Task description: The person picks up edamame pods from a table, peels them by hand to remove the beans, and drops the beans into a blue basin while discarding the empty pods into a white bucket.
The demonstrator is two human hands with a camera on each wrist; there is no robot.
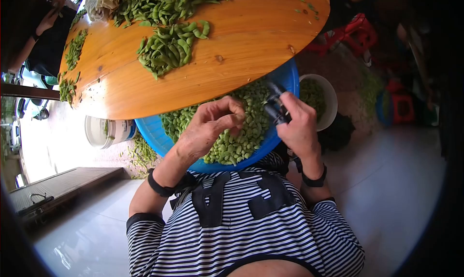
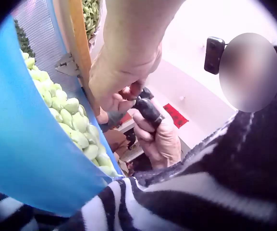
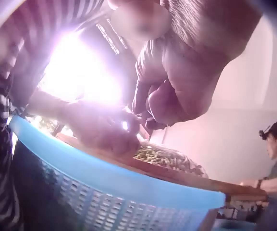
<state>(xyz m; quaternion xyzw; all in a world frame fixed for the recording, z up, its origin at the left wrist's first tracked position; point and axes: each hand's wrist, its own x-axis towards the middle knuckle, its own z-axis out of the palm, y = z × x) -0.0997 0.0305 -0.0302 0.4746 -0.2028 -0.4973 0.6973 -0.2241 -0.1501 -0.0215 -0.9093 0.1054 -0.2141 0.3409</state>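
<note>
My left hand (image 1: 212,124) hangs over a blue plastic basket (image 1: 292,76) of shelled green beans (image 1: 237,149), its thumb bent against the curled forefinger. I cannot tell whether a bean or pod is inside that pinch. To its right is my right hand (image 1: 300,124), over the basket's right rim. Black finger covers (image 2: 149,112) sit on its thumb and forefinger, which stick out apart, pointing left; its other fingers curl in. Close beyond the basket, on the wooden table (image 1: 246,49), lies a small heap of green pods (image 1: 166,49), with a larger pile (image 1: 169,6) behind it.
The table's near edge overhangs the basket. A white bucket (image 1: 96,132) stands left of the basket, and a white tub (image 1: 331,103) with green contents at right. Pods (image 1: 142,153) litter the floor. A red stool (image 1: 360,32) is beyond. Another person (image 3: 276,149) sits across the table.
</note>
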